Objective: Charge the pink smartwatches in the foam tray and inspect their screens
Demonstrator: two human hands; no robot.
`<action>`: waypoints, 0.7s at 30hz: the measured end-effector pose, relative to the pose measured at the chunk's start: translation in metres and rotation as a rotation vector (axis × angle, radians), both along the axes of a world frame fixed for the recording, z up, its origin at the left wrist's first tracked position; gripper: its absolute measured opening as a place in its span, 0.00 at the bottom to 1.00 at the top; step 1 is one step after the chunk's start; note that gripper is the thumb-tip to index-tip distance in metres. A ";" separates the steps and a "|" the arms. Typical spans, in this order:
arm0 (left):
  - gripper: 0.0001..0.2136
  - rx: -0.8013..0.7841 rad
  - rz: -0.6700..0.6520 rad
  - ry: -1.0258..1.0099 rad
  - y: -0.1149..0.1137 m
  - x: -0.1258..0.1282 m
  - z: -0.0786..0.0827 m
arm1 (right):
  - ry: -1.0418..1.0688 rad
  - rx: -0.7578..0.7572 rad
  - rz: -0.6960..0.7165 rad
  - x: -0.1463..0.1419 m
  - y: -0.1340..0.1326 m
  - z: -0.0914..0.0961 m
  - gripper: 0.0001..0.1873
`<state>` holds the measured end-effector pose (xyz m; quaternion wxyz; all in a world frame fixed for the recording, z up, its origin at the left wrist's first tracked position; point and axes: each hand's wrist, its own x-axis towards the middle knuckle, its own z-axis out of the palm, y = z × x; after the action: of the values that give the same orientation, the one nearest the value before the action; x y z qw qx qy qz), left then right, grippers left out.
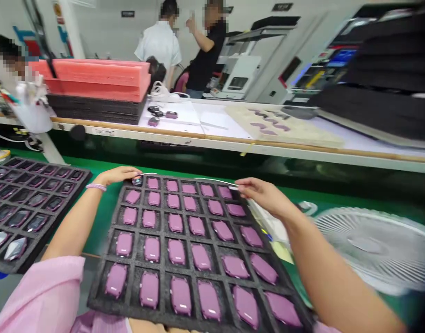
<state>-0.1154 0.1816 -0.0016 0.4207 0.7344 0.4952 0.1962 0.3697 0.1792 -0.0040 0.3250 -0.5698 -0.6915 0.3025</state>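
Note:
A black foam tray [132, 259] with many compartments lies before me, filled with purple watch bodies [176, 251], mostly backs up. At its far left corner, my left hand [120, 175] has its fingertips on a small watch body [137, 181] whose dark, shiny face shows. From there a thin white cable [212, 179] runs along the tray's far edge, partly hidden behind it. My right hand [261, 193], at the far right corner, pinches the white cable near its end.
Another foam tray [42, 203] of dark-faced watches lies left. A clear ribbed round plastic lid or tray [372, 245] sits right. Behind, a shelf [212, 147] carries pink foam [94, 76], black foam and loose parts. People [160, 44] stand beyond it.

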 end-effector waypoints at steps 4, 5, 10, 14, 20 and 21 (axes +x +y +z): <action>0.31 0.022 0.144 0.059 -0.007 0.015 -0.001 | -0.028 0.046 0.087 0.012 0.005 -0.020 0.16; 0.31 0.020 0.179 0.066 -0.007 0.018 -0.003 | -0.039 0.069 0.090 0.014 0.006 -0.026 0.17; 0.34 0.056 0.354 0.014 -0.009 0.028 -0.012 | -0.132 0.198 0.121 0.022 0.008 -0.042 0.12; 0.35 0.072 0.371 0.029 -0.008 0.033 -0.010 | -0.439 0.345 0.240 0.030 0.010 -0.045 0.13; 0.32 -0.059 0.235 0.084 -0.002 0.025 0.002 | -0.604 0.232 0.301 0.045 0.031 -0.031 0.14; 0.31 -0.078 0.225 0.094 0.000 0.024 0.003 | -0.588 0.188 0.292 0.046 0.035 -0.028 0.13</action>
<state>-0.0918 0.1813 0.0019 0.4004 0.6657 0.6010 0.1879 0.4153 0.2146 -0.0322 0.1163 -0.4953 -0.8547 0.1036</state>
